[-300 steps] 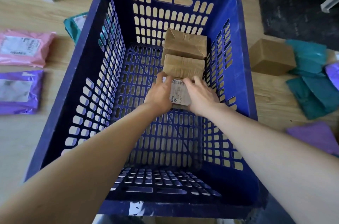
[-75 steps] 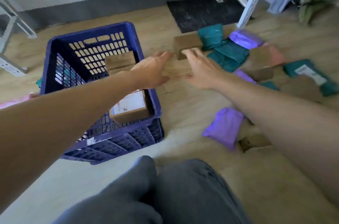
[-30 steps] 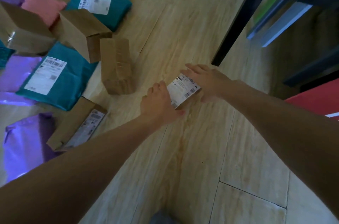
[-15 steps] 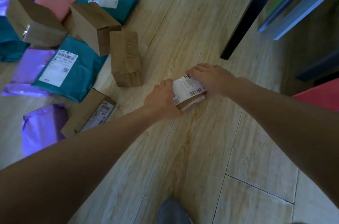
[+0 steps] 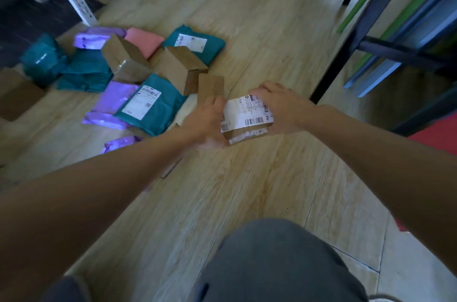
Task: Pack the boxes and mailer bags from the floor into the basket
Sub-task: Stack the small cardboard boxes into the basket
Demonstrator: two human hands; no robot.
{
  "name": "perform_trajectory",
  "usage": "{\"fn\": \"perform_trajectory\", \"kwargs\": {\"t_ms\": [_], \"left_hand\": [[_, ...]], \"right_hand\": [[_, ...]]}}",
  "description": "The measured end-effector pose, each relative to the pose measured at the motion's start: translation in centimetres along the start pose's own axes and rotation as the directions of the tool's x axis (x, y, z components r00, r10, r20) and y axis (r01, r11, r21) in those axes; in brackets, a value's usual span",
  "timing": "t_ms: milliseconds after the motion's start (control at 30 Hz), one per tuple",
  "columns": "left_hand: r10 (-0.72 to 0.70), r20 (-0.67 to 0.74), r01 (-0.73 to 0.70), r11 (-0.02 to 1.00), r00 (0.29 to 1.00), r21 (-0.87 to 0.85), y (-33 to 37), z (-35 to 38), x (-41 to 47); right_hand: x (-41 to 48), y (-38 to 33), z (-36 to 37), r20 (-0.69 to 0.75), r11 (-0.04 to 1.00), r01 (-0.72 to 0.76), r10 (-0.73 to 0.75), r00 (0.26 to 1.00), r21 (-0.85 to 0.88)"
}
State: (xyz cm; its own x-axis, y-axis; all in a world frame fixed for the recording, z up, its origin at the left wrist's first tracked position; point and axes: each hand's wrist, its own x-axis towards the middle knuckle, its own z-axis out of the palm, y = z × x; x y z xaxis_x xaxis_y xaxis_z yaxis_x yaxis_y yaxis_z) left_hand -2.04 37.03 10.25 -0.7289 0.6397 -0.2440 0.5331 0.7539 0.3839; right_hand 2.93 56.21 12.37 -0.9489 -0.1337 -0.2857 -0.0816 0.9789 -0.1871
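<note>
Labelled box (image 5: 247, 117) between both hands, parcels (image 5: 148, 79) lying left.

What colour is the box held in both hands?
Brown cardboard box with a white label, head view.

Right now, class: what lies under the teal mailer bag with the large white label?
A purple mailer bag pokes out from beneath the teal mailer bag; how far underneath it extends is covered.

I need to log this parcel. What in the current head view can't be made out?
- Labelled box: print too small and blurred; ends covered by left hand and right hand.
- Basket: outside the frame.
- Flat box: mostly behind the left forearm.
</note>
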Motion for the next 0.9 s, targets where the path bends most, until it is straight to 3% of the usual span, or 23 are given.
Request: {"fn": "perform_trajectory", "kwargs": {"t_ms": [233, 433, 900], "left_hand": [[-0.02, -0.149, 0.035, 0.994, 0.989, 0.101, -3.4, -8.2, -7.9], [-0.116, -0.263, 0.163, 0.973, 0.958, 0.165, -8.4, -14.7, -17.1], [-0.305, -0.365, 0.401, 0.888, 0.88, 0.224, -19.7, -22.3, -39.3]], "right_hand": [[0.1, -9.1, -6.1, -0.089, 0.993, 0.084, -0.091, 0.992, -0.083], [0.7, -19.8, -9.3, -0.179, 0.974, 0.208, -0.22, 0.959, -0.085], [0.0, -44.3, -10.3, -0.181, 0.897, 0.411, -0.437, 0.881, -0.164]]}}
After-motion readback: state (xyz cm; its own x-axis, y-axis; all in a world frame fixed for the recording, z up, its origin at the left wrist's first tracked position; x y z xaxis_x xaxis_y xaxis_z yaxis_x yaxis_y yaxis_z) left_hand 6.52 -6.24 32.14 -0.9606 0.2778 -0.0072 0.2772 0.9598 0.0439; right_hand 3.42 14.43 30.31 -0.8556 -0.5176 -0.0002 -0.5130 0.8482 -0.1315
